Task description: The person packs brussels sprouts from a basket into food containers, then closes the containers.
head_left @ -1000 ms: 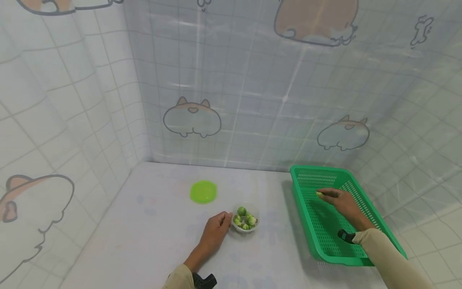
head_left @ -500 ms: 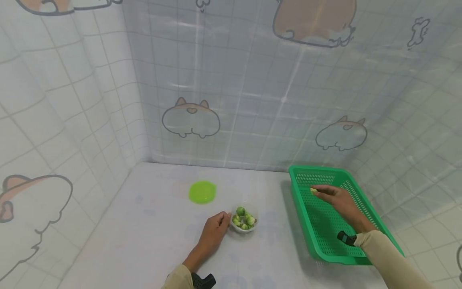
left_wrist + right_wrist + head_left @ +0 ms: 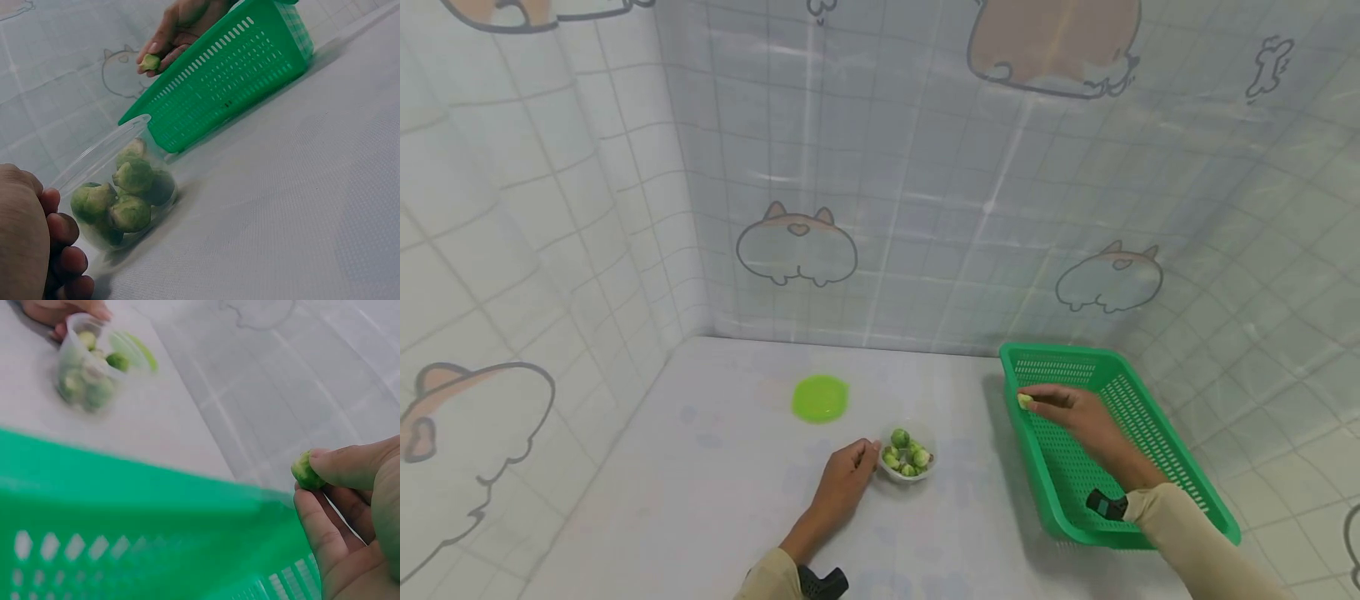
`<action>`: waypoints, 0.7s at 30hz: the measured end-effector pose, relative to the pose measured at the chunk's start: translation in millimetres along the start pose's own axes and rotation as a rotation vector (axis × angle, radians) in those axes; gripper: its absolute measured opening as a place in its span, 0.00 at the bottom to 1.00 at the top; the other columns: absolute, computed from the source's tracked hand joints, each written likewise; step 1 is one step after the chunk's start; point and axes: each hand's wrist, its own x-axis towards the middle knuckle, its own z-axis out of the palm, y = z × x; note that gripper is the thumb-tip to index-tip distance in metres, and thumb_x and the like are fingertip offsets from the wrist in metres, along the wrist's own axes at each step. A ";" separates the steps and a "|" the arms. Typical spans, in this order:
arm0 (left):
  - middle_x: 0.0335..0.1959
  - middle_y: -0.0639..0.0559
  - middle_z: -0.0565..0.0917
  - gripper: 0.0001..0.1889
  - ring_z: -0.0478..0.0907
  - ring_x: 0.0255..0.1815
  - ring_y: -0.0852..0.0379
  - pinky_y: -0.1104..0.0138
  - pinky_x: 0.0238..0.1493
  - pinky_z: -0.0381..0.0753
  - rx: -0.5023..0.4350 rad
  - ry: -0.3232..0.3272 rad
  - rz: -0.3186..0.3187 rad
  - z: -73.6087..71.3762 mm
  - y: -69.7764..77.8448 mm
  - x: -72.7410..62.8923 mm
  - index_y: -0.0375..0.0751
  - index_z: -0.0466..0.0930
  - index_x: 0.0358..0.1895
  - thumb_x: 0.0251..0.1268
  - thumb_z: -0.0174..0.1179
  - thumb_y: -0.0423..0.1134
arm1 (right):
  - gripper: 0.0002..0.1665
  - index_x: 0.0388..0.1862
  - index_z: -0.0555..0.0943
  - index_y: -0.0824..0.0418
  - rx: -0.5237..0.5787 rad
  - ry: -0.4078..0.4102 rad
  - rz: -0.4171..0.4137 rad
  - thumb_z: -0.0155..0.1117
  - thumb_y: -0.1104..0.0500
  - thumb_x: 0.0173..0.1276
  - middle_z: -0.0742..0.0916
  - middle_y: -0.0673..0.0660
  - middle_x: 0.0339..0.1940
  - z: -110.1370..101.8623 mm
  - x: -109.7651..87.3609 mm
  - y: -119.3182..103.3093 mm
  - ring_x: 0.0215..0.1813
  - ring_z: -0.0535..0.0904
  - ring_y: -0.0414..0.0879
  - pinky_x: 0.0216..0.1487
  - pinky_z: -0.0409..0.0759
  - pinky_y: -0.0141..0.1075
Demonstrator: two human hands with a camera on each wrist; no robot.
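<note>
My right hand (image 3: 1078,417) pinches one Brussels sprout (image 3: 307,470) between thumb and fingertips, over the left rim of the green basket (image 3: 1051,508). My left hand (image 3: 847,479) grips the edge of a small clear plastic tub (image 3: 100,147) standing on the table. Several Brussels sprouts (image 3: 132,214) lie inside the tub, visible through its wall. In the left wrist view the curled fingers (image 3: 63,230) sit against the tub's near side, and the thumb is hidden there. The right wrist view shows the left hand at the tub's rim from across the table.
A bright green round lid (image 3: 821,399) lies flat on the white table (image 3: 715,500), behind and left of the tub. The basket stands at the right, near the patterned curtain wall (image 3: 925,250) enclosing the table at the back and sides.
My right hand has moved left with the Brussels sprout, from over the middle of the basket to its left rim. The left hand and tub stay in place.
</note>
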 end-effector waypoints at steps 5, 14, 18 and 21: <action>0.23 0.56 0.74 0.22 0.67 0.24 0.61 0.69 0.26 0.68 -0.009 -0.001 0.000 -0.5 1.8 -0.4 0.50 0.75 0.29 0.78 0.49 0.60 | 0.21 0.62 0.82 0.48 0.044 -0.050 0.028 0.65 0.47 0.73 0.83 0.53 0.63 18.7 2.8 -9.9 0.65 0.77 0.46 0.67 0.70 0.55; 0.23 0.57 0.74 0.22 0.67 0.24 0.62 0.69 0.26 0.68 0.004 -0.002 0.003 -0.5 3.3 -0.1 0.50 0.74 0.29 0.78 0.48 0.60 | 0.22 0.60 0.83 0.52 0.053 -0.098 0.006 0.69 0.49 0.70 0.85 0.52 0.61 48.5 12.3 -24.1 0.61 0.80 0.44 0.60 0.77 0.42; 0.23 0.57 0.74 0.23 0.67 0.24 0.62 0.69 0.26 0.68 0.013 0.003 0.003 -0.8 2.5 0.0 0.51 0.74 0.29 0.77 0.47 0.62 | 0.19 0.59 0.84 0.50 0.063 -0.135 -0.016 0.68 0.50 0.71 0.85 0.52 0.61 63.1 17.3 -30.2 0.61 0.81 0.46 0.61 0.77 0.47; 0.23 0.57 0.74 0.24 0.67 0.23 0.62 0.69 0.26 0.68 0.015 0.001 0.002 -0.1 2.5 -0.1 0.49 0.75 0.29 0.77 0.47 0.62 | 0.18 0.59 0.84 0.51 0.080 -0.171 -0.034 0.68 0.52 0.71 0.85 0.53 0.60 77.0 21.2 -30.7 0.60 0.82 0.48 0.61 0.77 0.51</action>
